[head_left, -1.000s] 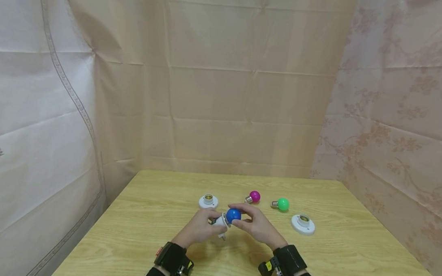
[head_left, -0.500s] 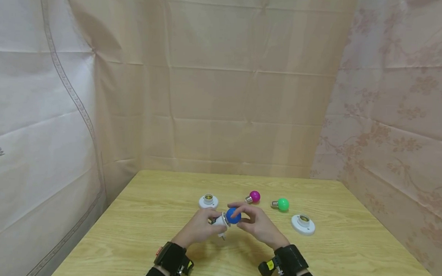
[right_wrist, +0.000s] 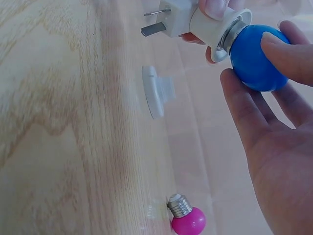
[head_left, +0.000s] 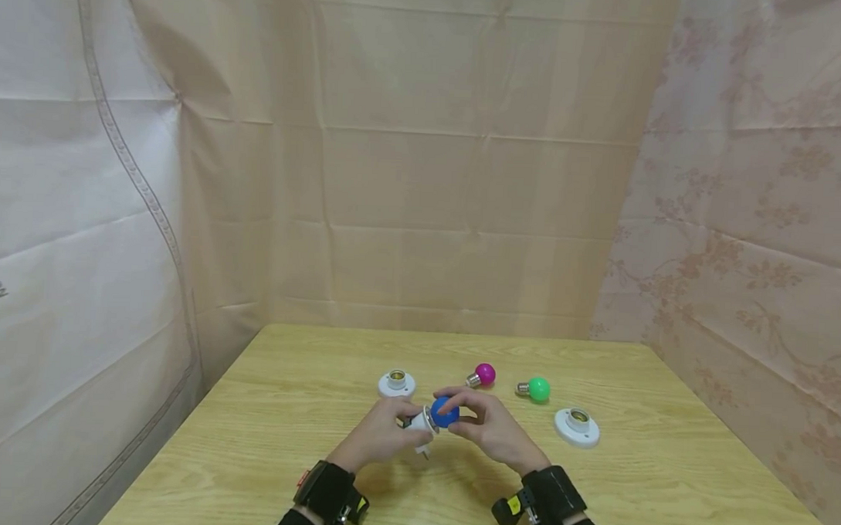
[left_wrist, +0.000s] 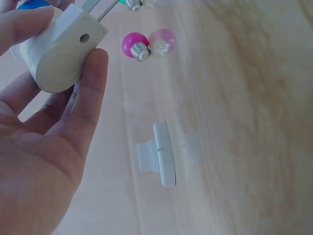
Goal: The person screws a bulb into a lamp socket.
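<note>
My left hand [head_left: 380,431] grips a white plug-in lamp socket [left_wrist: 63,49] by its body, with two metal prongs sticking out of one end. A blue light bulb [right_wrist: 259,58] sits with its base partly in the socket's mouth; some metal thread still shows at the rim in the right wrist view. My right hand [head_left: 494,431] holds the blue globe between thumb and fingers. Both hands are raised just above the table, close together. In the left wrist view the bulb is mostly cut off at the top edge.
On the wooden table [head_left: 305,382] a white round lamp holder [head_left: 396,383] stands behind my left hand. Another lamp holder [head_left: 577,427] is off to the right. A magenta bulb [head_left: 484,374] and a green bulb [head_left: 538,389] lie beyond my right hand. Cloth hangs around the table.
My right hand's fingers have shifted over the blue bulb, the index finger now lying across its front. The left hand and the socket have stayed nearly in place.
</note>
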`<state>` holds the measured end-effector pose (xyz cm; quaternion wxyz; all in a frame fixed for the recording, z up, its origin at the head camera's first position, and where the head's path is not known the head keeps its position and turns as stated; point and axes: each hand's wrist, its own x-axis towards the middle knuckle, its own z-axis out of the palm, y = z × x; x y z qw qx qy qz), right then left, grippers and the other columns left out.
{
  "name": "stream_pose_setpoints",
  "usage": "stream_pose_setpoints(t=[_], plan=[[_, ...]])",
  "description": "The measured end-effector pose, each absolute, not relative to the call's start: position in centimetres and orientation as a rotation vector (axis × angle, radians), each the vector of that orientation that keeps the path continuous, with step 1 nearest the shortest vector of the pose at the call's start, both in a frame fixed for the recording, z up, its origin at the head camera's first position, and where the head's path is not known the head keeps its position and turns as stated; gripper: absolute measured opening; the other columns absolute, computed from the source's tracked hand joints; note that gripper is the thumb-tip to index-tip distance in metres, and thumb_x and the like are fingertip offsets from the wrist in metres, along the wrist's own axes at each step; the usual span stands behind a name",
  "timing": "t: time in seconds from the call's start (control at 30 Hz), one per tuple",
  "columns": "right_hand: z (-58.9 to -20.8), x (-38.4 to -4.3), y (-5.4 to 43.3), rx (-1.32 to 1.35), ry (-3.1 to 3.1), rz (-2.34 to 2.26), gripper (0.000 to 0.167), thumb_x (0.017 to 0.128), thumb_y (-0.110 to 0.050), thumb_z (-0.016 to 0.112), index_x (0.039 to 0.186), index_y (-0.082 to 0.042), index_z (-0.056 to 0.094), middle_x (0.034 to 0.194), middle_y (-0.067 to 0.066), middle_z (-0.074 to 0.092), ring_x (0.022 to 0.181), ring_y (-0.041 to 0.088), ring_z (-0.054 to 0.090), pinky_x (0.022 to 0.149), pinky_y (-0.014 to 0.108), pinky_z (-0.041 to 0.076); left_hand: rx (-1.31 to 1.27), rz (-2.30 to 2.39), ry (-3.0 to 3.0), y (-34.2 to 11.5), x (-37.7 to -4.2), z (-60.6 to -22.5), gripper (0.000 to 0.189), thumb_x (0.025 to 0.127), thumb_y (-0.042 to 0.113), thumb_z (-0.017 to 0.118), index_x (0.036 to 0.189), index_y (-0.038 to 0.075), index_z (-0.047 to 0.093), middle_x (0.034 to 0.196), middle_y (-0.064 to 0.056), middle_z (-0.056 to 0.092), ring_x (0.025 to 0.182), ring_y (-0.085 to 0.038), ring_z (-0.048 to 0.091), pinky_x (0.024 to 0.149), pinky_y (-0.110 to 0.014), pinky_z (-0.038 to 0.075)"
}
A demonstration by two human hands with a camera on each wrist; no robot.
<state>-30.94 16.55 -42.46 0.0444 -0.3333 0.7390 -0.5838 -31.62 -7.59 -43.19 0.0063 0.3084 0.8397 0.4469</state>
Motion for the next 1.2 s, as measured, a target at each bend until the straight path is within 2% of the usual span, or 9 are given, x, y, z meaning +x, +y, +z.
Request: stream_pose_setpoints(t=[0.17,0.43,0.7,0.9,1.2], plan=[[-42.57,-31.02,16.46,-1.016,2.276,-1.78,0.018,0.096,-0.001,0.066,0.112,-0.006,0.07,0.142,0.014,0.055,0.135,0.041,0.046,0.102,0.038,0.05,0.959,1.39,2.632,-7.57,-31.66,-43.16,0.019,0.087,0.029,0.077,0.102,0.017,0.078,0.092,0.007,0.066,0.088,-0.012,0.06,0.073,-0.03,0.051],[-42.48,-30.94,16.35,-1.004,2.307,-1.775,0.018,0.096,-0.006,0.067,0.114,-0.007,0.07,0.14,0.016,0.055,0.131,0.039,0.049,0.098,0.036,0.052,0.971,1.394,2.637,-7.59,-31.47,-43.02,0.017,0.088,0.027,0.077,0.101,0.016,0.078,0.093,0.006,0.066,0.089,-0.012,0.059,0.073,-0.03,0.051],[-42.42,-30.93,16.12,-1.018,2.324,-1.772,0.027,0.097,-0.007,0.067,0.123,-0.005,0.067,0.134,0.018,0.057,0.123,0.034,0.054,0.094,0.036,0.054,0.957,1.385,2.653,-7.55,-31.44,-43.11,0.015,0.088,0.028,0.076,0.099,0.018,0.078,0.093,0.008,0.064,0.089,-0.012,0.059,0.074,-0.03,0.051],[-42.36,-30.9,15.92,-0.949,2.391,-1.733,0.031,0.098,-0.012,0.067,0.128,-0.005,0.065,0.132,0.015,0.06,0.118,0.031,0.058,0.091,0.033,0.054,0.941,1.383,2.652,-7.52,-31.46,-43.2,0.015,0.089,0.028,0.075,0.099,0.019,0.078,0.094,0.008,0.063,0.091,-0.012,0.059,0.075,-0.03,0.051],[-42.78,-31.1,15.85,-0.915,2.455,-1.68,0.037,0.101,-0.02,0.065,0.135,-0.005,0.062,0.138,0.016,0.059,0.124,0.038,0.056,0.096,0.045,0.051,0.967,1.387,2.654,-7.53,-31.42,-43.24,0.018,0.088,0.027,0.076,0.101,0.016,0.079,0.095,0.005,0.062,0.091,-0.012,0.058,0.075,-0.03,0.051]])
